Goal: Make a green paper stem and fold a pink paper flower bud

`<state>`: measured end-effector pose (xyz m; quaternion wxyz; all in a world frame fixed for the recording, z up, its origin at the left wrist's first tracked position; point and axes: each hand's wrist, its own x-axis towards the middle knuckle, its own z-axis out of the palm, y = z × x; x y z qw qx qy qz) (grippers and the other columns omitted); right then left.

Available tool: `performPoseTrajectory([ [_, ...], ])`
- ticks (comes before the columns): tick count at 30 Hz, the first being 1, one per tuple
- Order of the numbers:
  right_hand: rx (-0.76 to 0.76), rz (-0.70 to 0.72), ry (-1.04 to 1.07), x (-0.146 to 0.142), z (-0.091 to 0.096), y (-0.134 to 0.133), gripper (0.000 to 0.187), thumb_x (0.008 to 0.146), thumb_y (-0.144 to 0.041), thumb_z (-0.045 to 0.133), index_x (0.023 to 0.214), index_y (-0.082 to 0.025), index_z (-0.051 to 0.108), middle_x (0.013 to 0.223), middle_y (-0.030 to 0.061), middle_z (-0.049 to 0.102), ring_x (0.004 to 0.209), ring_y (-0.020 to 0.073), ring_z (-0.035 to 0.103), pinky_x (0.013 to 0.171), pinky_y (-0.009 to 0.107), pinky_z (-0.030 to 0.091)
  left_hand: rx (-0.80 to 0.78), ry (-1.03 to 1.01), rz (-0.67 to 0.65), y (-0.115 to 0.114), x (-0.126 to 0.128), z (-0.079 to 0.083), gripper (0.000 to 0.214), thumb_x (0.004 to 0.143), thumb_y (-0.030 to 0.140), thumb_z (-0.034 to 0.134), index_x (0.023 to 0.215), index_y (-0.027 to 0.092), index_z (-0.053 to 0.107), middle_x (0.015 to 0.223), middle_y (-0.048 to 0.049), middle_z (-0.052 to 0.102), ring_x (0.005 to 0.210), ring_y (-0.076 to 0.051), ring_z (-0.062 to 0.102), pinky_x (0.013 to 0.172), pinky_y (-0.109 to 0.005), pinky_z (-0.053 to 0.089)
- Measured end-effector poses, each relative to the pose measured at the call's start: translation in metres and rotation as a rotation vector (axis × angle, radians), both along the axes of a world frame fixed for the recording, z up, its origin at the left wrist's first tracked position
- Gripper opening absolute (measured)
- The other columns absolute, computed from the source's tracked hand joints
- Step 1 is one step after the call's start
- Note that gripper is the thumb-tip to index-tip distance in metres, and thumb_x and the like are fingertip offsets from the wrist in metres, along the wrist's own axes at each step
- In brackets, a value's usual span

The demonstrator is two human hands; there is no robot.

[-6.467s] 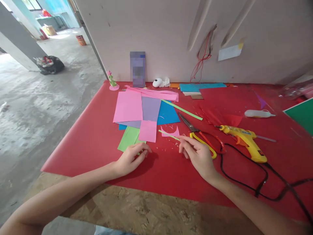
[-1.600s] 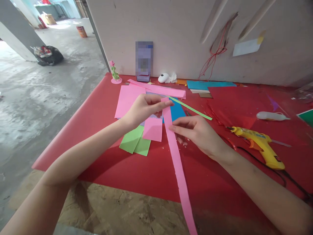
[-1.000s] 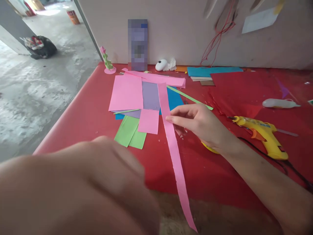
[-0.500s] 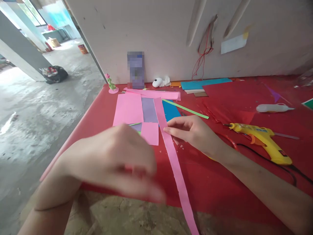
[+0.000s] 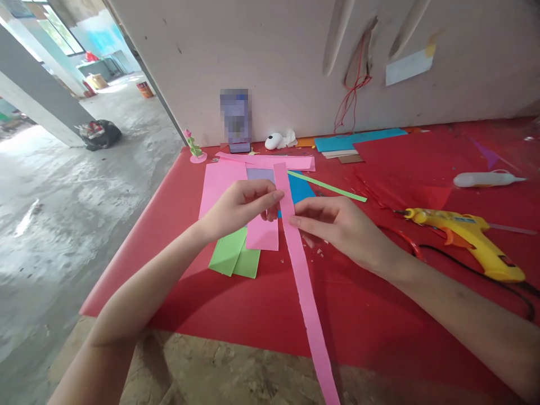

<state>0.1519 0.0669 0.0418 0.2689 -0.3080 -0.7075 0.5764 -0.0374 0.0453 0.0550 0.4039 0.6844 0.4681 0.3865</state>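
Observation:
A long pink paper strip point(image 5: 304, 281) runs from the coloured sheets toward me and past the table's near edge. My right hand point(image 5: 337, 225) pinches it by its right edge, a little below its top. My left hand point(image 5: 238, 207) reaches in from the left, its fingertips closed on the strip's left edge, level with my right hand. Under both hands lie pink point(image 5: 217, 180), purple, blue point(image 5: 300, 189) and green point(image 5: 234, 260) paper sheets on the red table cover point(image 5: 177, 236).
A yellow glue gun point(image 5: 468, 241) with a black cord lies at the right, a white glue bottle point(image 5: 485, 179) behind it. A thin green strip point(image 5: 329, 188) lies behind my right hand. A small paper flower point(image 5: 194, 148) and more sheets point(image 5: 358, 140) sit by the back wall. Bare floor is at the left.
My left hand came back down from close to the camera and took hold of the pink strip again beside my right hand. The right hand kept its pinch on the strip.

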Motion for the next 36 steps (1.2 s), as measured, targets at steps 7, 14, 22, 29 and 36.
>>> performPoseTrajectory([
  [7, 0.004, 0.006, -0.008, 0.0, -0.001, -0.001, 0.025, 0.078, -0.039, 0.063, 0.072, -0.015, 0.059, 0.055, -0.0035, 0.049, 0.047, 0.0054, 0.044, 0.047, 0.021, 0.036, 0.056, -0.122, 0.08, 0.002, 0.002, -0.002, 0.03, 0.082, 0.039, 0.062, 0.064, 0.015, 0.054, 0.057, 0.0028, 0.058, 0.052, -0.005, 0.054, 0.054, -0.018, 0.047],
  [14, 0.119, -0.052, -0.084, 0.002, 0.004, 0.001, 0.025, 0.075, -0.041, 0.066, 0.067, -0.017, 0.063, 0.065, -0.0001, 0.053, 0.062, 0.0083, 0.045, 0.058, 0.024, 0.034, 0.158, -0.435, 0.297, 0.01, -0.009, 0.004, 0.013, 0.085, 0.019, 0.055, 0.073, 0.018, 0.056, 0.043, 0.0075, 0.05, 0.037, -0.003, 0.042, 0.039, -0.015, 0.034],
  [22, 0.099, -0.047, -0.112, 0.014, 0.012, 0.01, 0.027, 0.076, -0.047, 0.064, 0.074, -0.02, 0.068, 0.074, 0.0012, 0.059, 0.069, 0.0111, 0.051, 0.061, 0.026, 0.036, 0.143, -0.49, 0.267, 0.011, -0.011, 0.004, 0.014, 0.084, 0.02, 0.057, 0.072, 0.017, 0.061, 0.064, 0.0043, 0.055, 0.043, -0.001, 0.047, 0.043, -0.015, 0.038],
  [29, 0.043, -0.003, -0.069, 0.011, 0.011, 0.006, 0.027, 0.074, -0.046, 0.067, 0.069, -0.019, 0.066, 0.07, 0.0003, 0.059, 0.064, 0.0088, 0.049, 0.058, 0.024, 0.034, 0.024, -0.408, 0.183, 0.012, -0.008, -0.005, 0.017, 0.084, 0.028, 0.057, 0.084, 0.018, 0.071, 0.049, 0.0039, 0.048, 0.044, -0.004, 0.046, 0.045, -0.016, 0.039],
  [36, -0.021, -0.011, -0.043, 0.008, 0.005, 0.007, 0.025, 0.077, -0.043, 0.065, 0.074, -0.019, 0.067, 0.071, -0.0012, 0.061, 0.063, 0.0065, 0.051, 0.057, 0.022, 0.037, -0.119, -0.396, 0.026, 0.017, -0.008, -0.017, 0.022, 0.079, 0.039, 0.065, 0.083, 0.019, 0.072, 0.048, 0.0041, 0.047, 0.047, -0.004, 0.047, 0.047, -0.016, 0.039],
])
